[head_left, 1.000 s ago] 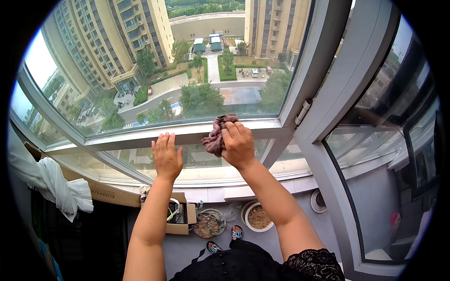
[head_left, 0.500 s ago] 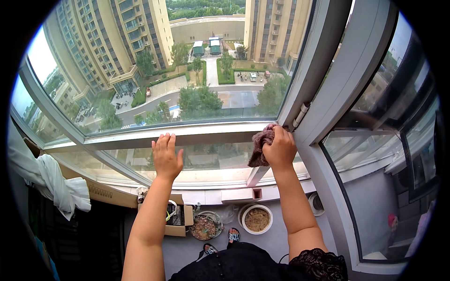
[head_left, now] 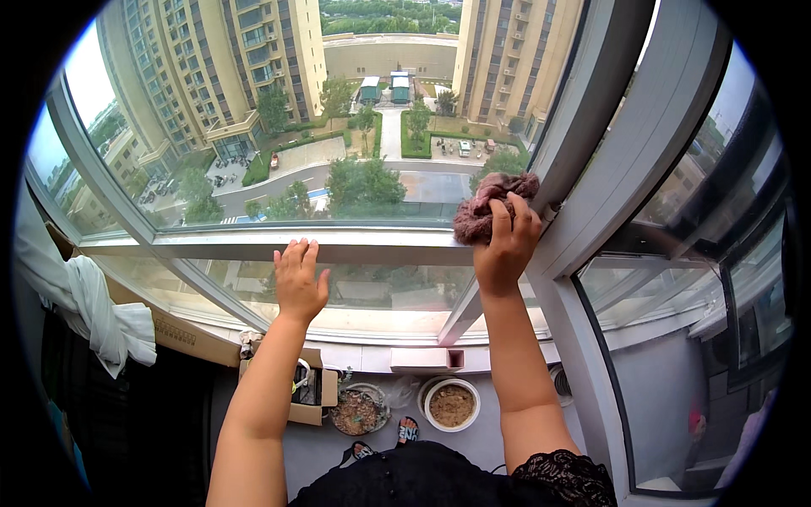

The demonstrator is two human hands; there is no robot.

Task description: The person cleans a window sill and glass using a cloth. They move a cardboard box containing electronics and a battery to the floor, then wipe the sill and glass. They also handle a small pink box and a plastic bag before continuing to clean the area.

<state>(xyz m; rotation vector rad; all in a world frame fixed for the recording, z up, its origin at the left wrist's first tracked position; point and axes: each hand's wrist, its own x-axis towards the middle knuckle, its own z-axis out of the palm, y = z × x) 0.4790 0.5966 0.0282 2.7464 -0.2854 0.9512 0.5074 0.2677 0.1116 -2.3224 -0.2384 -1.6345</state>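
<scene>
One brown-pink cloth (head_left: 473,221) is pressed, in a loose bunch, against the lower right corner of the upper pane (head_left: 279,216), where the rail (head_left: 380,253) meets the post (head_left: 578,135). It is gripped by the right hand (head_left: 505,253), with the fingers curled over the near side of the bundle and folds left sticking out to the left and above.

By its fuzzy, crumpled look, the cloth can be judged light, soft and limp, not easily slipped from the fingers and not fragile. It would best be held by its gathered middle, with the loose folds tucked under so that none are caught on the frame edge. Whether it is damp cannot be told.

Nothing is held by the left hand (head_left: 301,283); it is spread flat at the rail, well apart from the cloth, with fingers close together and thumb held out. How firmly it is leaned there cannot be judged.

To the right, a glazed sash (head_left: 649,165) is set at an angle beside the post. Below, a cardboard box (head_left: 305,415) and a white bucket (head_left: 476,414) are placed on the floor. Beyond the glass, tall buildings (head_left: 296,51) and trees (head_left: 363,188) are seen from high up.
</scene>
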